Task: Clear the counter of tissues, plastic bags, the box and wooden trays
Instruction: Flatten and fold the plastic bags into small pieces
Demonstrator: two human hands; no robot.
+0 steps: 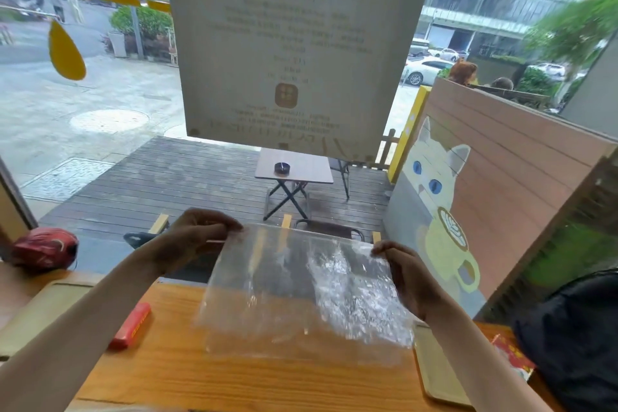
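One plastic bag (301,291) — two hands' fingers (230,227) pinching it.

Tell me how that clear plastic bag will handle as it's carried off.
Probably floppy: the plastic bag hangs and crinkles below the two corners pinched by the left hand and right hand. Likely very light, being thin enough to see through. Its glossy film may be slippery, so a firm pinch seems wise.

Glossy, crinkled clear plastic bag (301,291) above a smooth, matt, grained wooden counter (234,378).
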